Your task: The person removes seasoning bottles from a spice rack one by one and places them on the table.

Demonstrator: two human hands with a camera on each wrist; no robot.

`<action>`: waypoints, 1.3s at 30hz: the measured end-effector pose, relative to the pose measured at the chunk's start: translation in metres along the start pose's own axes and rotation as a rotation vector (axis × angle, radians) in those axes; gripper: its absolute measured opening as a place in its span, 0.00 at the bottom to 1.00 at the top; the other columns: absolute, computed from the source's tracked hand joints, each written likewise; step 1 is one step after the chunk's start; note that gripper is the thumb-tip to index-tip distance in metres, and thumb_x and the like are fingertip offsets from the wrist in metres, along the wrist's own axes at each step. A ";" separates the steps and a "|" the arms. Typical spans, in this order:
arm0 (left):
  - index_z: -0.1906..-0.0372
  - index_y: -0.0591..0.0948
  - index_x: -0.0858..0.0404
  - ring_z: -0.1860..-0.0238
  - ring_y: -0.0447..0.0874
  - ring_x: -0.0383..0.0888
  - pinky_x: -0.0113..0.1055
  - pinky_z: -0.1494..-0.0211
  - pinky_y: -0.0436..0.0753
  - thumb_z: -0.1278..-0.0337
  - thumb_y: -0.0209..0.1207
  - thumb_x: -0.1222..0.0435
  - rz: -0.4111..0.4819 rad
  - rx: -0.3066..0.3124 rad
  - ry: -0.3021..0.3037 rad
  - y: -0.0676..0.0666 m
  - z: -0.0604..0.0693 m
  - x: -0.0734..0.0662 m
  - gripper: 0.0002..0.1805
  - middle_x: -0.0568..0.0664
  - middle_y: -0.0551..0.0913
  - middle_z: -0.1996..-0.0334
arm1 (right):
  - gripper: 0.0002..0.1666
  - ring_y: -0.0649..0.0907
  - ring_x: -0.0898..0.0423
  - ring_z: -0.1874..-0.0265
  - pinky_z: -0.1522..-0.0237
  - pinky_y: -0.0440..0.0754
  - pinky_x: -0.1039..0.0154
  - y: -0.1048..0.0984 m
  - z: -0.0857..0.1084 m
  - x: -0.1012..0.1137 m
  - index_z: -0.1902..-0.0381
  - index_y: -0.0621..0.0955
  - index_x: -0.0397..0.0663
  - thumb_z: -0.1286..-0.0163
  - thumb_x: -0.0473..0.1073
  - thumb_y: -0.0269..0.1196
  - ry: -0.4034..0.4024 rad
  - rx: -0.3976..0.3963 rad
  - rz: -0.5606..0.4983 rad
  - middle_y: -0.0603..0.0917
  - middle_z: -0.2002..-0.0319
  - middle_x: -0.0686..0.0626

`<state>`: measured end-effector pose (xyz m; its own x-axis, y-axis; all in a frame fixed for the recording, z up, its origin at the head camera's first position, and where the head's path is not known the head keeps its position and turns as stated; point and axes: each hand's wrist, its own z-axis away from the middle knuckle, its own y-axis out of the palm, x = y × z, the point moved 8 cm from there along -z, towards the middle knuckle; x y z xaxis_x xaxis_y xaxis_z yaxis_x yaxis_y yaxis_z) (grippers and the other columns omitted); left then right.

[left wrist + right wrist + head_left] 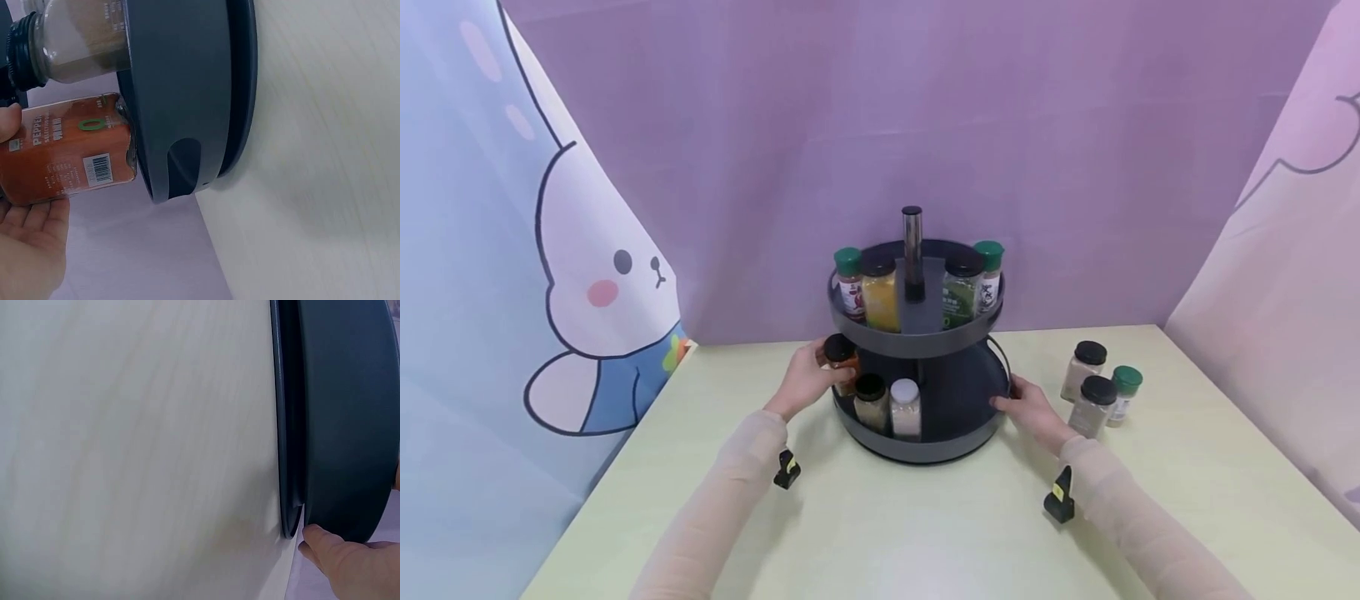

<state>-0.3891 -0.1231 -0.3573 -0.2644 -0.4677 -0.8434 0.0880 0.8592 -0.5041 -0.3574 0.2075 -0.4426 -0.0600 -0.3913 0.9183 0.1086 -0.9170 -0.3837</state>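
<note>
Purple backdrop (917,125), 12 o'clock. Lower tray (922,452) gripped by right hand (1034,412) at 3, pepper jar (72,150) by left hand (803,382) at 10.

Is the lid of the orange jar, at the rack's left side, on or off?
On. In the head view, a black lid covers the orange jar; whether it is tight, I cannot tell.

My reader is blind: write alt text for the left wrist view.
A left hand holds a clear square jar with orange-red contents at the edge of a dark grey round tray. Beside it is a black-lidded clear jar; right, a pale tabletop.
</note>
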 end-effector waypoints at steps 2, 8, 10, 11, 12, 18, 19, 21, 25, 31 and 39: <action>0.47 0.75 0.60 0.44 0.75 0.49 0.44 0.36 0.70 0.54 0.65 0.63 -0.011 0.003 -0.008 -0.002 0.002 0.001 0.25 0.53 0.80 0.50 | 0.40 0.57 0.37 0.33 0.33 0.58 0.47 0.000 0.000 0.001 0.32 0.48 0.27 0.34 0.38 0.53 -0.002 0.004 0.008 0.54 0.33 0.28; 0.45 0.74 0.61 0.43 0.74 0.51 0.46 0.36 0.70 0.54 0.65 0.63 -0.032 -0.004 0.009 -0.011 0.009 -0.002 0.26 0.55 0.79 0.49 | 0.39 0.59 0.37 0.34 0.33 0.59 0.47 0.001 0.003 0.004 0.32 0.50 0.27 0.34 0.37 0.53 -0.024 0.006 0.020 0.57 0.34 0.29; 0.45 0.75 0.61 0.43 0.74 0.52 0.47 0.37 0.70 0.54 0.65 0.63 -0.027 -0.006 0.010 -0.015 0.011 -0.003 0.26 0.56 0.79 0.49 | 0.39 0.60 0.37 0.34 0.33 0.59 0.47 0.001 0.003 0.004 0.33 0.51 0.27 0.34 0.37 0.54 -0.021 0.001 0.025 0.57 0.34 0.29; 0.45 0.75 0.61 0.43 0.74 0.52 0.47 0.37 0.70 0.54 0.66 0.63 -0.025 -0.008 0.007 -0.017 0.012 -0.002 0.26 0.56 0.79 0.49 | 0.39 0.60 0.37 0.34 0.33 0.59 0.47 0.000 0.003 0.004 0.33 0.51 0.27 0.34 0.37 0.54 -0.019 0.001 0.026 0.57 0.34 0.28; 0.45 0.75 0.62 0.44 0.75 0.52 0.47 0.37 0.71 0.54 0.65 0.63 -0.028 -0.009 0.010 -0.019 0.013 -0.002 0.26 0.56 0.79 0.49 | 0.38 0.60 0.37 0.34 0.33 0.59 0.47 0.000 0.004 0.005 0.33 0.51 0.26 0.34 0.37 0.54 -0.020 -0.001 0.026 0.58 0.34 0.28; 0.47 0.75 0.64 0.45 0.76 0.54 0.48 0.39 0.72 0.54 0.65 0.65 -0.043 -0.033 0.001 -0.033 0.021 -0.004 0.25 0.58 0.80 0.51 | 0.38 0.61 0.37 0.35 0.33 0.59 0.47 -0.001 0.004 0.006 0.33 0.52 0.26 0.34 0.36 0.54 -0.028 -0.001 0.019 0.58 0.35 0.28; 0.47 0.75 0.64 0.45 0.76 0.54 0.48 0.39 0.72 0.54 0.65 0.65 -0.047 -0.038 -0.002 -0.035 0.021 -0.002 0.25 0.58 0.80 0.51 | 0.38 0.61 0.37 0.35 0.33 0.60 0.47 0.000 0.005 0.007 0.33 0.52 0.26 0.34 0.36 0.54 -0.026 0.001 0.018 0.58 0.35 0.28; 0.47 0.75 0.65 0.46 0.76 0.54 0.48 0.39 0.72 0.54 0.65 0.65 -0.057 -0.052 -0.010 -0.040 0.023 0.002 0.25 0.59 0.80 0.51 | 0.38 0.61 0.37 0.35 0.33 0.60 0.47 0.001 0.005 0.007 0.33 0.51 0.26 0.34 0.36 0.54 -0.019 0.003 0.021 0.58 0.35 0.28; 0.48 0.75 0.64 0.48 0.77 0.53 0.47 0.42 0.74 0.55 0.66 0.64 -0.082 -0.088 -0.008 -0.050 0.019 0.022 0.25 0.58 0.81 0.53 | 0.38 0.60 0.37 0.34 0.33 0.59 0.47 0.002 0.006 0.008 0.33 0.51 0.26 0.34 0.37 0.53 -0.005 0.006 0.024 0.57 0.34 0.28; 0.47 0.74 0.65 0.49 0.78 0.54 0.47 0.44 0.75 0.54 0.65 0.64 -0.090 -0.118 -0.034 -0.064 0.021 0.037 0.26 0.59 0.81 0.53 | 0.39 0.59 0.37 0.34 0.33 0.59 0.47 0.002 0.006 0.006 0.33 0.50 0.26 0.34 0.37 0.53 0.005 0.004 0.022 0.56 0.34 0.28; 0.46 0.73 0.67 0.54 0.78 0.53 0.42 0.51 0.76 0.54 0.65 0.65 -0.124 -0.147 -0.099 -0.079 0.029 0.060 0.27 0.61 0.80 0.54 | 0.39 0.59 0.37 0.34 0.33 0.59 0.47 0.002 0.005 0.006 0.32 0.49 0.26 0.34 0.37 0.53 0.013 0.001 0.024 0.56 0.34 0.28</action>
<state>-0.3843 -0.2245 -0.3731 -0.1683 -0.5839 -0.7942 -0.0826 0.8112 -0.5789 -0.3523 0.2033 -0.4370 -0.0705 -0.4141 0.9075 0.1109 -0.9074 -0.4054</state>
